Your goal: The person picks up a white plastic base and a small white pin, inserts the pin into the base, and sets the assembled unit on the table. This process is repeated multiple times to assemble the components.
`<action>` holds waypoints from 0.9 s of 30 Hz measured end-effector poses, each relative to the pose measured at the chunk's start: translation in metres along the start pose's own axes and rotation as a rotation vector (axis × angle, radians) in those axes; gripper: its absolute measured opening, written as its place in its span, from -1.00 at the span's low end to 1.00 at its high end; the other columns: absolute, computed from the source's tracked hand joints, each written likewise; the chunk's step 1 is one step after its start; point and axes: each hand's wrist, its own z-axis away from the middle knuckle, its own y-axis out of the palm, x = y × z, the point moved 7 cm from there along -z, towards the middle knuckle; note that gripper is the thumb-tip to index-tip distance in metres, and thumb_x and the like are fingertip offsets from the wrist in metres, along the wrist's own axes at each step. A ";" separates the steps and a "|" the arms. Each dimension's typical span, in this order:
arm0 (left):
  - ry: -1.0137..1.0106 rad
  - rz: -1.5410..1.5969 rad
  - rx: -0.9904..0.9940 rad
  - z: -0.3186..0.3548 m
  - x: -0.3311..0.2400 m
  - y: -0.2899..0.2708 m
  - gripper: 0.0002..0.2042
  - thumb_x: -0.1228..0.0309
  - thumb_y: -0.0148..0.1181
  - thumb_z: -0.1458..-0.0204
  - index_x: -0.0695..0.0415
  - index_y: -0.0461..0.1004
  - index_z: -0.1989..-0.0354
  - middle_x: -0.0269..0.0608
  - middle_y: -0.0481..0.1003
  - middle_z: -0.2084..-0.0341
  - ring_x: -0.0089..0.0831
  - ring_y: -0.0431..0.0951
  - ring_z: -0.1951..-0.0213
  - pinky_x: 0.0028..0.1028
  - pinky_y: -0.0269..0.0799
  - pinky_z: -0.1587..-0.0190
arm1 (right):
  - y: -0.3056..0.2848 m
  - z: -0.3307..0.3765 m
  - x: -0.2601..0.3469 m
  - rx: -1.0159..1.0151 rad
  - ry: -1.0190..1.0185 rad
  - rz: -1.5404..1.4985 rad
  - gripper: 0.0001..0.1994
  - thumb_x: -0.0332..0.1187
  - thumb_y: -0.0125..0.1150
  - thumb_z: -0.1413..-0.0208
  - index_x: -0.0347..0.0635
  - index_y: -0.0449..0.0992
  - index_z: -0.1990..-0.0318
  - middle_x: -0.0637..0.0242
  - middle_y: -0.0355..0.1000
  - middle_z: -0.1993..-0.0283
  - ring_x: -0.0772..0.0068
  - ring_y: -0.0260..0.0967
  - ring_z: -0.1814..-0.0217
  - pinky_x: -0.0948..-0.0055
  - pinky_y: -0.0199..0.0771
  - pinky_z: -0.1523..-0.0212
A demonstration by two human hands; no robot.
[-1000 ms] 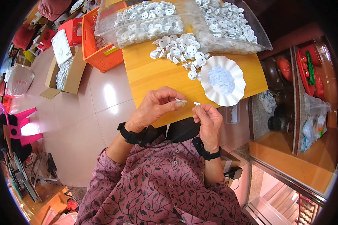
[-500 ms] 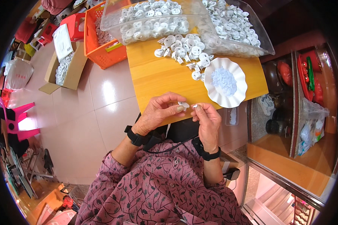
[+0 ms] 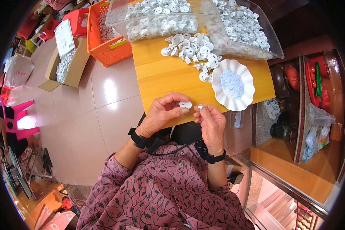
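My left hand (image 3: 165,114) pinches a small round white plastic disc (image 3: 185,104) between thumb and fingers, just above the near edge of the wooden table (image 3: 161,76). My right hand (image 3: 211,122) is beside it and holds a tiny white piece (image 3: 199,107) at its fingertips, a short gap from the disc. A heap of loose white discs (image 3: 193,53) lies further up the table. To the right of my hands stands a white scalloped dish (image 3: 247,96) with a pile of tiny white pieces (image 3: 231,82) in it.
Two clear plastic tubs (image 3: 157,19) full of white discs stand at the table's far edge. An orange crate (image 3: 103,50) and a cardboard box (image 3: 71,73) with more parts sit on the tiled floor at left. A wooden shelf unit (image 3: 295,145) with clutter is at right.
Both hands have shifted slightly toward me and lower in view. The disc now shows flat between my left fingers, and the two hands have parted by a small gap.
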 end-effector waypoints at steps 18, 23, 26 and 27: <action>-0.043 0.045 0.002 0.002 0.006 -0.001 -0.62 0.58 0.30 -0.07 0.27 0.42 -0.08 -0.27 0.50 0.06 -0.51 0.51 0.00 -0.48 0.43 -0.12 | 0.007 0.000 0.001 0.035 -0.043 -0.054 -0.82 -0.55 0.00 -0.26 -0.39 0.49 0.07 0.16 0.52 0.12 0.48 0.48 0.17 0.49 0.51 0.13; -0.040 0.004 -0.015 0.003 0.007 -0.005 -0.66 0.58 0.29 -0.08 0.29 0.46 -0.05 -0.24 0.54 0.09 -0.50 0.54 0.04 -0.49 0.46 -0.09 | 0.013 0.001 0.002 0.076 -0.030 -0.121 -0.81 -0.57 0.03 -0.25 -0.41 0.49 0.04 0.15 0.51 0.11 0.46 0.49 0.13 0.48 0.53 0.12; -0.047 -0.076 -0.032 0.003 0.007 -0.005 -0.70 0.57 0.28 -0.09 0.30 0.49 -0.02 -0.24 0.57 0.14 -0.50 0.56 0.07 -0.50 0.49 -0.06 | 0.012 0.001 0.004 0.050 -0.068 -0.047 -0.80 -0.56 0.12 -0.23 -0.42 0.49 0.03 0.15 0.52 0.11 0.45 0.51 0.13 0.50 0.54 0.13; -0.050 -0.107 -0.048 0.003 0.007 -0.006 -0.71 0.56 0.28 -0.09 0.30 0.50 0.00 -0.24 0.58 0.16 -0.50 0.57 0.09 -0.51 0.50 -0.04 | 0.011 0.001 0.004 0.038 -0.079 -0.025 -0.80 -0.55 0.15 -0.22 -0.42 0.48 0.02 0.15 0.52 0.12 0.44 0.52 0.14 0.50 0.54 0.12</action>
